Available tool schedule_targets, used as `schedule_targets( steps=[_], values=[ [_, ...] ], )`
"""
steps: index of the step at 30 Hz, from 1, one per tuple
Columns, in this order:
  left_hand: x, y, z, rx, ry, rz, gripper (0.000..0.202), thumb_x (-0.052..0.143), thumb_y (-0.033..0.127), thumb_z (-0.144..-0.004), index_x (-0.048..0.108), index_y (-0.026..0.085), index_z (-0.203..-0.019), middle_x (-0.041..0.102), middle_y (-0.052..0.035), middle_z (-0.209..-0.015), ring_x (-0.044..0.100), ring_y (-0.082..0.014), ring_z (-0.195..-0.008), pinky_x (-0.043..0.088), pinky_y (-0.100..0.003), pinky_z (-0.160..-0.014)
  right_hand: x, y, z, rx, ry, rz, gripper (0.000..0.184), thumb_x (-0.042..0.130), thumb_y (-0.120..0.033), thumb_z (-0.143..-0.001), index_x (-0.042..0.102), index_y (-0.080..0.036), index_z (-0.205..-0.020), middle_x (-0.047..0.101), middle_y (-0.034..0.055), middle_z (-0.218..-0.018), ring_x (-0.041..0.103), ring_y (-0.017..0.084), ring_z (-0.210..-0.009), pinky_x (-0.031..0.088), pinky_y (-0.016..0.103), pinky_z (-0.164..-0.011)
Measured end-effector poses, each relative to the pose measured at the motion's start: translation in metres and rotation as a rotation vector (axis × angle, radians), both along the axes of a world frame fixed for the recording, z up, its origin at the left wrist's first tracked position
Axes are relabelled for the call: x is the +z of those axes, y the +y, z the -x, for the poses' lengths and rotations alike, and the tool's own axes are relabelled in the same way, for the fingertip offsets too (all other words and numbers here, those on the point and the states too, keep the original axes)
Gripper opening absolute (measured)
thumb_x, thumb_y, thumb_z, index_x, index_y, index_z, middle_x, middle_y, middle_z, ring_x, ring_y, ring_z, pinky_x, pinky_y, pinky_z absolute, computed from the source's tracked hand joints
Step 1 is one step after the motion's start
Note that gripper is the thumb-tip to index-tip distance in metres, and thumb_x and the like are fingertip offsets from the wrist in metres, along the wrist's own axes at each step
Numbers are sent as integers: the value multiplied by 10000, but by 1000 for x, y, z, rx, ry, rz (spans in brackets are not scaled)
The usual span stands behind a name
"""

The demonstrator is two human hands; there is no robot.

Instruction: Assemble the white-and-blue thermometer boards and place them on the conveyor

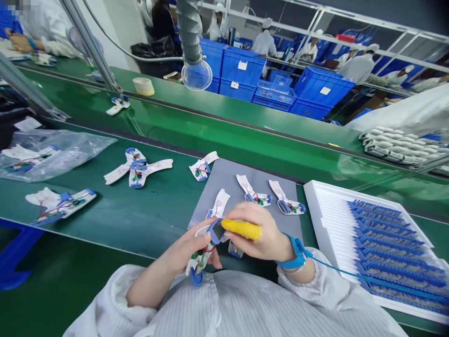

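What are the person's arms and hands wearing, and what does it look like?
A pale, thinly striped coat with loose sleeves and gathered cuffs. The right hand has a bright blue band around its wrist, with a thin blue cord. The left hand shows none.

Near: dark green surface (115,206), dark edging along its far side; beyond, a glossy green strip (252,145) running left to right, catching pale reflections. Left: slanted metal post (89,44), pale wall (129,23) behind it. Far, centre: grey ribbed duct (189,28) hanging down to a clear hood (197,77); black bag (154,49) to its left, stacked blue crates (242,70) to its right. Far right: white metal framework (312,30) crossing the room. Light bright, mostly even; far end slightly blurred
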State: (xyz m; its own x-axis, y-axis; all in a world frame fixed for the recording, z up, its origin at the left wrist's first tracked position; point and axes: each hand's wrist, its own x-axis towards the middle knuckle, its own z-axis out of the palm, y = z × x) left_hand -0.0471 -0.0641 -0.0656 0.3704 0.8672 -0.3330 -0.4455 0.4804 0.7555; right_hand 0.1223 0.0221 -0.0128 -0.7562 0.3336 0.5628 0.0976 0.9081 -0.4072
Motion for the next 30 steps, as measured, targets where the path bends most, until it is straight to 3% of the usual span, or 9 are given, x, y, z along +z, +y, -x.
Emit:
schedule_targets(
  steps=[3, 6, 9, 12, 15, 17, 21, 25, 30],
  values=[
    [1, 0, -1, -3, 27, 18, 905, 576, 587, -666, 229, 111, -1353, 661, -19, -532, 620, -194, -512, 376, -241, -487, 12, 7, 7, -27, -108, -172, 84, 512, -227, -845, 572, -201, -898, 625, 35, -851, 541, 165, -829, 421, 334, -725],
    [0, 0, -4, -2, 20, 49, 877, 574, 578, -673, 249, 114, -1342, 660, -23, -516, 616, -191, -494, 369, -225, -459, 19, 10, 13, 0, -207, -316, 140, 460, -182, -859, 570, -192, -774, 614, 13, -774, 533, 148, -771, 381, 332, -713],
    [-3, -1, -8, 22, -26, 69, 804, 543, 571, -702, 280, 129, -1319, 668, -27, -517, 615, -169, -480, 376, -194, -449, 18, 10, 14, 2, -201, -368, 147, 458, -148, -840, 537, -186, -722, 605, 1, -726, 529, 139, -751, 362, 324, -707],
    [-8, -1, -11, 56, -83, 88, 716, 517, 608, -690, 415, 147, -1227, 664, -28, -498, 601, -157, -437, 380, -184, -417, 12, 8, 10, 23, -135, -356, 84, 491, -155, -816, 516, -195, -747, 617, -7, -747, 529, 137, -757, 360, 317, -690],
    [-14, 2, -10, 29, -118, 196, 641, 480, 675, -665, 610, 105, -927, 655, -73, -483, 566, -137, -380, 372, -185, -377, 4, 5, 5, -1, -91, -304, 54, 508, -155, -812, 516, -206, -796, 630, -8, -769, 537, 144, -769, 373, 314, -683],
    [-16, 4, -9, 11, -130, 258, 649, 438, 696, -682, 636, 87, -790, 653, -97, -487, 562, -132, -376, 375, -183, -367, -3, 3, 4, -33, -72, -213, 52, 529, -176, -813, 521, -202, -858, 632, 12, -809, 547, 153, -794, 399, 310, -691],
    [-15, 7, -8, 40, -193, 275, 681, 414, 693, -708, 632, 76, -897, 656, -92, -494, 603, -160, -422, 422, -193, -397, -18, 0, 6, -78, -30, -30, 228, 601, -286, -804, 508, -171, -978, 616, 48, -838, 565, 150, -765, 445, 283, -667],
    [-15, 5, -7, 64, -237, 272, 655, 454, 685, -706, 623, 80, -894, 678, -108, -558, 608, -142, -445, 418, -172, -404, -26, 0, 10, -74, -3, -46, 171, 552, -258, -848, 521, -181, -997, 622, 41, -817, 577, 142, -736, 454, 268, -637],
    [-19, 1, -4, 65, -277, 221, 693, 490, 716, -646, 608, 88, -913, 699, -120, -638, 617, -145, -469, 422, -171, -394, -23, 3, 12, -11, -40, -52, 148, 538, -223, -851, 544, -162, -985, 630, 61, -837, 575, 154, -751, 470, 280, -647]
  ],
)
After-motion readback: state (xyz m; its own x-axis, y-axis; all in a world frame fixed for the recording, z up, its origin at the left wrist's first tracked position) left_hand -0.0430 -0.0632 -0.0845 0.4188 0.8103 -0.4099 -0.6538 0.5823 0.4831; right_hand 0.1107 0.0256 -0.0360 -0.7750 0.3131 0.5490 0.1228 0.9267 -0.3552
